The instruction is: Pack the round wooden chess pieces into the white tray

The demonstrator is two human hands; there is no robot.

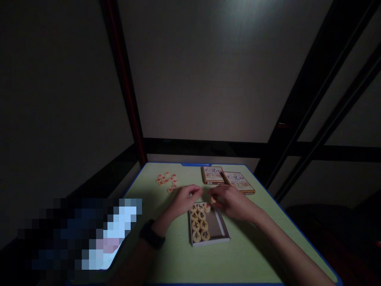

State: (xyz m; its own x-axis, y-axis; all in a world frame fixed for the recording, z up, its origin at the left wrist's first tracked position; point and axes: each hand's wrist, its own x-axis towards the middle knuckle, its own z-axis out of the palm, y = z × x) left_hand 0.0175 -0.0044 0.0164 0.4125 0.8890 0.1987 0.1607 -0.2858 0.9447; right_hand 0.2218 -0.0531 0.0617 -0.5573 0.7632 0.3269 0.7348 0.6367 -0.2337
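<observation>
A shallow open box (216, 234) lies on the table, with two columns of round wooden xiangqi pieces (195, 225) bearing black characters along its left side. One piece with a red character (207, 207) sits in its top row. My right hand (235, 200) is above the box's far right corner and pinches a pale xiangqi piece (213, 200) between thumb and fingers. Just beyond the far left corner, my left hand (186, 198) has its thumb and fingertips drawn together; whatever is between them is too small to make out. A dark band (151, 234) circles that wrist.
Several red-character pieces (166, 178) lie loose at the far left of the green table (253, 254). Two printed boxes (212, 174) lie at the far right, one beside the other. A blurred-out bright patch (119, 222) is at the left edge. Behind stands a wall (202, 79).
</observation>
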